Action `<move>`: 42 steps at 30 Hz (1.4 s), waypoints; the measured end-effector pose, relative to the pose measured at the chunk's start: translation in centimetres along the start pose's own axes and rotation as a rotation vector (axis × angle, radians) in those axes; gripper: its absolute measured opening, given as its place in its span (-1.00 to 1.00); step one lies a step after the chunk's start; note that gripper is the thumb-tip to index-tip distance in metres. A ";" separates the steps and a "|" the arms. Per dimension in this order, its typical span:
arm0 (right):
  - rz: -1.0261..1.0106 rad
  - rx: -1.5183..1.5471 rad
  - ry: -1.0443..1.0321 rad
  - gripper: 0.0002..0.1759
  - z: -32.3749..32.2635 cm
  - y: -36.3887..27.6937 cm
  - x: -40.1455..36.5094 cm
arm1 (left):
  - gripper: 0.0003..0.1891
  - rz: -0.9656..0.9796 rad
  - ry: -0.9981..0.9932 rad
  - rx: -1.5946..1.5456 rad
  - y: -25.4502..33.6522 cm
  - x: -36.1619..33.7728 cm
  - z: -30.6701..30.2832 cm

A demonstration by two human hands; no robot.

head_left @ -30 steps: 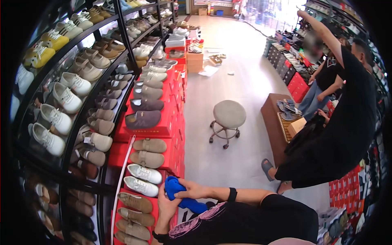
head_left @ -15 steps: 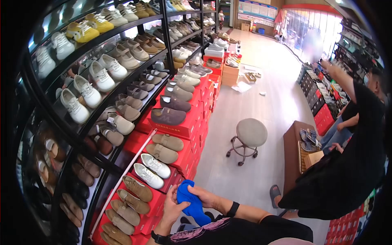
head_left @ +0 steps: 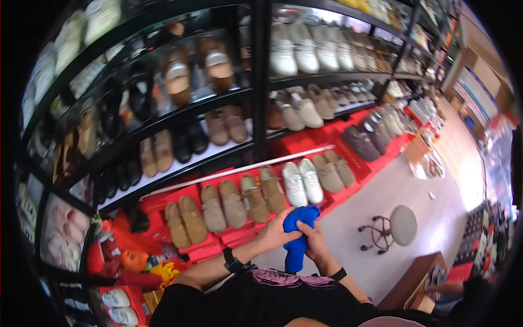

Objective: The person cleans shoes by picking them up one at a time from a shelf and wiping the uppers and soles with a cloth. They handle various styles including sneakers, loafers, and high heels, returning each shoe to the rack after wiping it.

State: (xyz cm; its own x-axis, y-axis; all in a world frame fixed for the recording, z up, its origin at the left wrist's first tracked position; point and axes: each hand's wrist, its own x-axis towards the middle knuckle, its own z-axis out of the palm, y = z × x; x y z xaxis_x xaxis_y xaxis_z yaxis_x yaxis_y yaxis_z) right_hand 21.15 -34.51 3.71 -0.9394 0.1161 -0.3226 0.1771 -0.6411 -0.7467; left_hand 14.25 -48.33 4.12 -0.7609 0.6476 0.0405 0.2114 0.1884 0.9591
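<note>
A bright blue cloth (head_left: pixel 297 248), bunched up with one end hanging down, is held in front of my chest. My left hand (head_left: pixel 277 233) grips its left side, and my right hand (head_left: pixel 316 244) is closed on the right side with the thumb pressed on the fabric. Just beyond the hands, white lace-up shoes (head_left: pixel 303 182) stand on red shoe boxes. To their left are pairs of brown and tan shoes (head_left: pixel 256 196), with a tan pair (head_left: pixel 333 173) on the right.
Black shelving (head_left: pixel 260 82) full of shoes rises ahead. A white pole (head_left: pixel 245 167) lies along the boxes. A round wheeled stool (head_left: pixel 403 225) stands on the floor to the right, near a brown bench (head_left: pixel 408 280). Red and yellow items (head_left: pixel 139 259) are heaped at left.
My view has swung left toward the shelves, so the stool and bench now appear further right. The other person has mostly left the view. Both hands still hold the blue cloth.
</note>
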 end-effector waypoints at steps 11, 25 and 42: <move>0.028 -0.185 -0.097 -0.66 13.4 -2.3 8.5 | -0.60 -0.102 -0.034 -0.315 1.4 0.9 -19.0; -0.382 -0.103 -0.356 -0.81 25.1 -16.4 25.0 | -0.15 0.206 0.200 -1.501 12.9 21.2 -31.3; -0.165 -0.014 -0.542 -0.72 26.3 -17.3 31.9 | -0.48 0.212 1.009 -1.453 13.7 28.2 -31.1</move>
State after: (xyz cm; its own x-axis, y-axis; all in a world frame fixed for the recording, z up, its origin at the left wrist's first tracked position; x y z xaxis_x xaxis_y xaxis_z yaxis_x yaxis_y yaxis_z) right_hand -19.56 -39.69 21.67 -0.9706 -0.1949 0.1414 0.0156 -0.6368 -0.7709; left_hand -23.40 -50.48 27.13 -0.9580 -0.1938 -0.2115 0.1124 -0.9319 0.3448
